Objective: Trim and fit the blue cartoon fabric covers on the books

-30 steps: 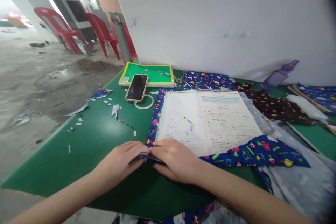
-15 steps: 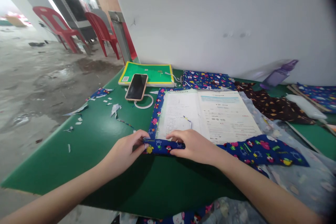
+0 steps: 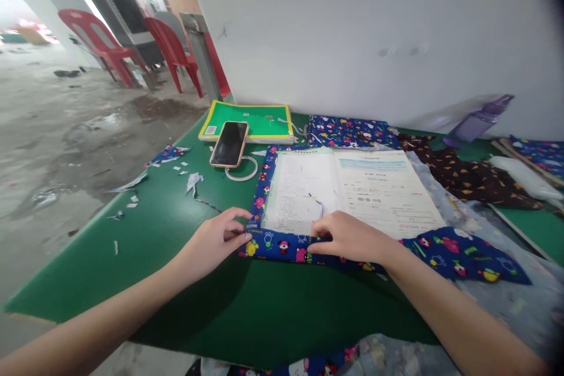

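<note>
Now, left hand (image 3: 220, 239): at the near left corner of the blue patterned cloth (image 3: 284, 245), forefinger and thumb tips a little apart on its edge; whether they pinch it cannot be told. One second ago both hands met here over a bunched bit of fabric.
Right hand (image 3: 350, 239): farther right than half a second ago, fingers curled and thumb beneath them on the folded strip; the thumb and fingers are nearly together, but a firm hold cannot be made out.
Blue cloth: folded up along the near edge of the open book (image 3: 304, 185), with more of the strip bare between the hands than half a second ago; its right end lies loose on the pale fabric (image 3: 497, 305).
Phone (image 3: 229, 144): leaning on the green book (image 3: 258, 121) as before, cable (image 3: 242, 176) looped beside it on the table (image 3: 198, 305).
</note>
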Available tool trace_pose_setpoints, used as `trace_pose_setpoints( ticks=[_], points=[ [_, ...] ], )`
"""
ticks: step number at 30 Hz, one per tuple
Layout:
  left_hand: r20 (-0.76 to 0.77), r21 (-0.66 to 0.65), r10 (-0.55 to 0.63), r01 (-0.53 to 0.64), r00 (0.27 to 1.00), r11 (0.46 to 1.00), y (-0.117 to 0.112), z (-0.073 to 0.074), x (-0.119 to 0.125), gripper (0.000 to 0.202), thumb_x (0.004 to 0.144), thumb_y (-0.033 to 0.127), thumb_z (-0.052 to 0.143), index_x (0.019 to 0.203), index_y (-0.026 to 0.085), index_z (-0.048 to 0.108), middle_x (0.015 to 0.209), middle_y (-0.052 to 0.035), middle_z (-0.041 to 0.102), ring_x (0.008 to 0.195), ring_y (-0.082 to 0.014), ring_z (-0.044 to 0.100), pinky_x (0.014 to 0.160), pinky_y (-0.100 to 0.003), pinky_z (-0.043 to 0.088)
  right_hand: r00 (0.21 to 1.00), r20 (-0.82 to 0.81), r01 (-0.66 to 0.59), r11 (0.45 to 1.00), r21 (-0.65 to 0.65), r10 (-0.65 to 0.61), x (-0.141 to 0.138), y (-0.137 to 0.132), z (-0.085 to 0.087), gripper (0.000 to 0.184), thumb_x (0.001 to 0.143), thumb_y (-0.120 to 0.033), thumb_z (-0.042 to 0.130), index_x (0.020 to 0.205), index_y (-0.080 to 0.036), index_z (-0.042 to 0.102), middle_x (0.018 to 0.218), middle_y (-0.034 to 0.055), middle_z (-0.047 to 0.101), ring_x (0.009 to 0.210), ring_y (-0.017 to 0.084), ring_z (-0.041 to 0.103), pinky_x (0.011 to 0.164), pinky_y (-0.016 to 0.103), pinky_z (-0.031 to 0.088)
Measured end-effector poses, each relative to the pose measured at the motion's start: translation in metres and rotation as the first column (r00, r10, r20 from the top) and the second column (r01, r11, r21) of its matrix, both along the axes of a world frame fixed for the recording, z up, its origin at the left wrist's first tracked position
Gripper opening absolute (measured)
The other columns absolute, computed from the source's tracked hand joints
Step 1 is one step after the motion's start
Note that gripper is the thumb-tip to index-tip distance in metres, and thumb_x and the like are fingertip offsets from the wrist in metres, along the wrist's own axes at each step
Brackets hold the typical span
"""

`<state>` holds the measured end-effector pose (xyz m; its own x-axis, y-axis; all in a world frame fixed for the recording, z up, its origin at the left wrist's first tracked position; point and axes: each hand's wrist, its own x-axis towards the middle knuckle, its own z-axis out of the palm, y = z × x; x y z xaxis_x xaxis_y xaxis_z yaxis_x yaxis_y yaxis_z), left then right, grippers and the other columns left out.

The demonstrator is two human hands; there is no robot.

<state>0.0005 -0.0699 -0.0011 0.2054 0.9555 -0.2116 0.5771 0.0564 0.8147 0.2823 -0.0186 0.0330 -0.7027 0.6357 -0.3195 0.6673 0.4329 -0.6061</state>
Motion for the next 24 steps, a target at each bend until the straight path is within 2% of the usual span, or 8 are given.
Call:
trace_pose_setpoints(
  ticks=[4, 6, 10, 13, 18, 24],
  points=[
    [-0.054, -0.008, -0.034, 0.034, 0.998, 0.999, 0.003, 0.006, 0.002, 0.023, 0.086, 0.04, 0.047, 0.102, 0.024, 0.05, 0.08, 0.0018, 0.071, 0.079, -0.019, 0.067, 0.075, -0.032, 0.051, 0.999, 0.022, -0.028, 0.999, -0.017, 0.028, 0.001, 0.003, -0.002, 0.032, 0.083, -0.048, 0.051, 0.074, -0.018, 0.059, 0.072, 0.0017, 0.062, 0.063, 0.012, 0.051, 0.056, 0.026, 0.031],
    [-0.043, 0.007, -0.041, 0.041, 0.998, 0.999, 0.005, 0.002, 0.001, 0.023, 0.086, 0.039, 0.046, 0.104, 0.025, 0.05, 0.083, 0.002, 0.071, 0.08, -0.0184, 0.067, 0.075, -0.031, 0.051, 0.999, 0.032, -0.037, 0.999, -0.002, 0.037, 0.001, 0.003, -0.003, 0.033, 0.084, -0.048, 0.051, 0.073, -0.018, 0.057, 0.072, 0.0014, 0.061, 0.063, 0.012, 0.051, 0.056, 0.026, 0.031],
    [-0.032, 0.043, -0.024, 0.025, 0.999, 0.999, 0.008, -0.008, -0.002, 0.026, 0.085, 0.04, 0.049, 0.106, 0.025, 0.049, 0.1, -0.0004, 0.067, 0.081, -0.0173, 0.067, 0.074, -0.031, 0.052, 0.998, 0.027, -0.054, 0.999, 0.003, 0.054, 0.003, 0.005, 0.0, 0.032, 0.084, -0.049, 0.051, 0.074, -0.019, 0.056, 0.072, -0.0001, 0.06, 0.063, 0.011, 0.05, 0.056, 0.025, 0.031],
    [-0.057, 0.087, -0.005, 0.01, 0.998, 0.996, 0.009, -0.009, -0.004, 0.03, 0.084, 0.041, 0.05, 0.11, 0.025, 0.048, 0.098, -0.0007, 0.067, 0.083, -0.018, 0.067, 0.077, -0.033, 0.052, 0.998, 0.039, -0.053, 0.998, 0.015, 0.053, 0.004, 0.006, 0.001, 0.032, 0.084, -0.048, 0.05, 0.073, -0.019, 0.056, 0.069, -0.0004, 0.059, 0.062, 0.011, 0.049, 0.055, 0.025, 0.029],
    [-0.257, 0.248, 0.012, 0.054, 0.966, 0.967, 0.016, -0.004, -0.007, 0.03, 0.084, 0.04, 0.052, 0.111, 0.027, 0.048, 0.095, 0.0003, 0.069, 0.088, -0.02, 0.064, 0.08, -0.036, 0.049, 0.997, 0.057, -0.047, 0.998, 0.048, 0.045, 0.005, 0.007, 0.0, 0.035, 0.084, -0.05, 0.051, 0.07, -0.019, 0.057, 0.066, 0.0003, 0.059, 0.06, 0.011, 0.048, 0.055, 0.026, 0.029],
    [-0.376, 0.317, -0.024, 0.153, 0.926, 0.936, 0.026, -0.009, -0.009, 0.023, 0.087, 0.036, 0.046, 0.105, 0.025, 0.051, 0.099, -0.0005, 0.067, 0.088, -0.0199, 0.061, 0.084, -0.039, 0.045, 0.997, 0.068, -0.047, 0.99, 0.134, 0.038, 0.005, 0.009, -0.007, 0.038, 0.085, -0.053, 0.049, 0.072, -0.02, 0.058, 0.069, 0.0013, 0.062, 0.061, 0.013, 0.05, 0.054, 0.026, 0.029]
  ],
)
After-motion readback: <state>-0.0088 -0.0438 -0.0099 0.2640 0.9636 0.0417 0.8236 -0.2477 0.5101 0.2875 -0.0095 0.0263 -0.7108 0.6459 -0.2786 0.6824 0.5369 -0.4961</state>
